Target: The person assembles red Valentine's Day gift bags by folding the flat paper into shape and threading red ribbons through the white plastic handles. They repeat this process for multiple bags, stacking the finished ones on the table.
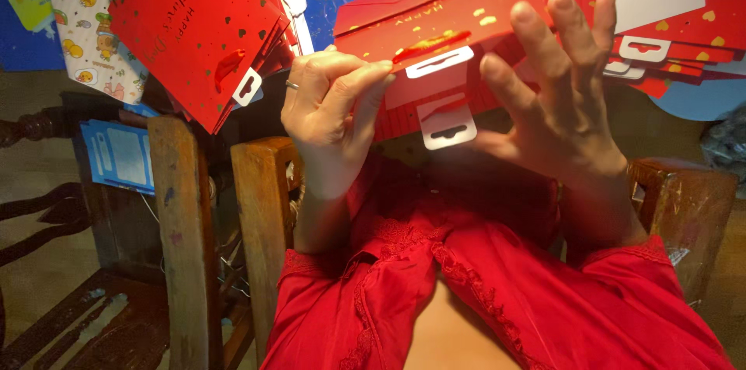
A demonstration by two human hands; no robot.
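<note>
Red cloth with lacy edges (497, 300) fills the bottom of the frame, closest to the camera. It hides the person's lap, and both arms come up out of it. Brown wooden chair arms (264, 207) stick out on each side of the cloth.

Just above, in the middle of the frame, the left hand (330, 109) pinches the near edge of a red card packet (435, 24) between thumb and fingers. A ring sits on one finger. The right hand (556, 98) is open, with its fingers spread wide and pointing up. Its fingertips rest against the right end of the packet, but I cannot tell if it is really gripping. This hand looks blurry.

The red packet sits between the two hands, a little above them, and tilts up to the right. It has gold spots and a shiny red strip. A white hang tab (439, 61) with a slot sits on its near edge. A second white hang tab (448, 127) hangs lower down, on more red card that the hands partly hide.

Farther off, at the upper left, a fanned stack of red cards (186, 20) with tiny hearts leans down. At the upper right, more red cards (684, 20) with gold hearts are cut off by the frame edge. A white cartoon sheet (89, 12) lies at the far upper left. A blue paper pack (116, 154) lies at the left.
</note>
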